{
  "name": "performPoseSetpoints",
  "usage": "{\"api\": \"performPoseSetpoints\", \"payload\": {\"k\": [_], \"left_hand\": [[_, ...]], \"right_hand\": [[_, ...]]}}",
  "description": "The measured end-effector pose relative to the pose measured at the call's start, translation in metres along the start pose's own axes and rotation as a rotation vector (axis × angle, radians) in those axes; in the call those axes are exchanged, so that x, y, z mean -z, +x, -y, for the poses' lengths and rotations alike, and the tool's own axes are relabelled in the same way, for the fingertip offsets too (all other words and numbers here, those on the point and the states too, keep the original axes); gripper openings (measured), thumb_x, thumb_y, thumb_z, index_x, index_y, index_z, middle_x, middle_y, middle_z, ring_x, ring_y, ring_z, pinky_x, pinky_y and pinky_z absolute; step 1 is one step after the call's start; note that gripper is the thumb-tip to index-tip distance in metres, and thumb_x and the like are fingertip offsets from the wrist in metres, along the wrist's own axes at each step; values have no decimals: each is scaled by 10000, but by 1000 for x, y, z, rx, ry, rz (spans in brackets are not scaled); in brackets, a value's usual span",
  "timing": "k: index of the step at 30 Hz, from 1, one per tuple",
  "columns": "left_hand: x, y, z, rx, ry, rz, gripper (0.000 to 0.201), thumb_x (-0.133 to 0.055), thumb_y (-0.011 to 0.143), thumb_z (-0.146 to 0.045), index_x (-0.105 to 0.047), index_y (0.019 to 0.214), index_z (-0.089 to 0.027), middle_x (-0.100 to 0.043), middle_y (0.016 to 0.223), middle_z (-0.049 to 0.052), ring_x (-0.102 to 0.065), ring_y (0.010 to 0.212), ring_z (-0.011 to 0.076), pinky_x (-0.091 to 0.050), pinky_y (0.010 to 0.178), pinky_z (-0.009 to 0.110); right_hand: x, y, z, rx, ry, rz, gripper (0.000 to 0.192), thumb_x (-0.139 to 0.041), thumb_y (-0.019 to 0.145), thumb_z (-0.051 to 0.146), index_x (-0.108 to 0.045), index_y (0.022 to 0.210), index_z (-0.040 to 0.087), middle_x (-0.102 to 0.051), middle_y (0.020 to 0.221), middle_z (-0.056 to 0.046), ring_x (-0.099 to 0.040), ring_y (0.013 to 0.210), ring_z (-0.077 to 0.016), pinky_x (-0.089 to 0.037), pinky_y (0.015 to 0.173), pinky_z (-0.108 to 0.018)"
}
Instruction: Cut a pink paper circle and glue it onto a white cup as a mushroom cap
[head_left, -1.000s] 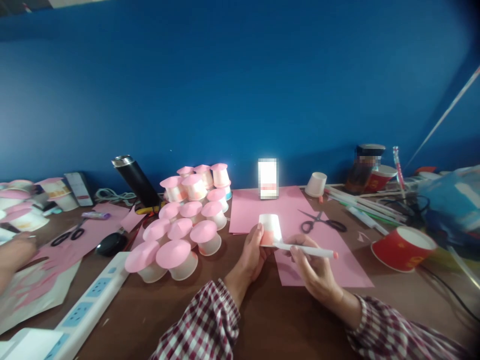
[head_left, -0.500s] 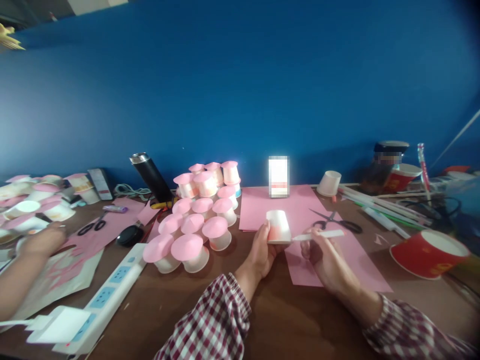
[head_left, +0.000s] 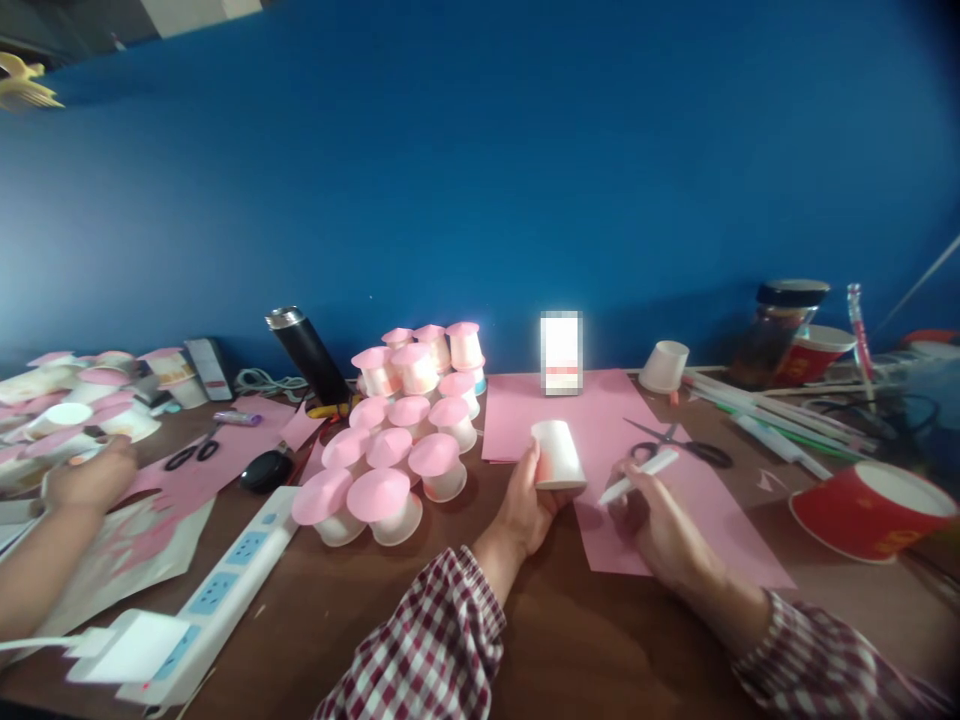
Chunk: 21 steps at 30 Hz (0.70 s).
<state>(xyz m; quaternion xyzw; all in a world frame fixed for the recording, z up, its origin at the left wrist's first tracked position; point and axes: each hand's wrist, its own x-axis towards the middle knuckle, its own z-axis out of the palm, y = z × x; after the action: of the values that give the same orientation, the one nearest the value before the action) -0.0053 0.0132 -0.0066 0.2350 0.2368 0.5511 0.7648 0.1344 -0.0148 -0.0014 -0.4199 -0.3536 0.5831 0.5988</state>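
Cup [head_left: 557, 453] gripped by left hand [head_left: 525, 500]; right hand [head_left: 652, 520] pinches pen [head_left: 637, 476].

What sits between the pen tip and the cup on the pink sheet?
Nothing visible. The left hand holds the upturned cup on the pink paper; the right hand holds the pen with its tip just beside the cup's base. The scissors lie behind.
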Motion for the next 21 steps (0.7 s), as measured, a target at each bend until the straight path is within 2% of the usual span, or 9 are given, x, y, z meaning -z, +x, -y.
{"api": "performPoseSetpoints", "payload": {"k": [9, 21], "left_hand": [[2, 1, 1, 37, 10, -24, 424, -510, 835, -461, -570, 1067, -111, -654, 868, 94, -621, 785, 190, -499, 753, 337], [1, 1, 1, -5, 27, -23, 460, -509, 818, -520, -585, 1033, -120, -642, 854, 84, -617, 782, 195, -506, 761, 367]], "right_hand": [[-1, -4, 1, 42, -54, 15, 298, -583, 820, 418, -580, 658, 168, -501, 539, 14, -433, 471, -103, -340, 405, -212], [5, 1, -5, 95, -119, 17, 310, -563, 831, 427, -589, 656, 173, -506, 521, 23, -463, 481, -110, -369, 432, -219]]}}
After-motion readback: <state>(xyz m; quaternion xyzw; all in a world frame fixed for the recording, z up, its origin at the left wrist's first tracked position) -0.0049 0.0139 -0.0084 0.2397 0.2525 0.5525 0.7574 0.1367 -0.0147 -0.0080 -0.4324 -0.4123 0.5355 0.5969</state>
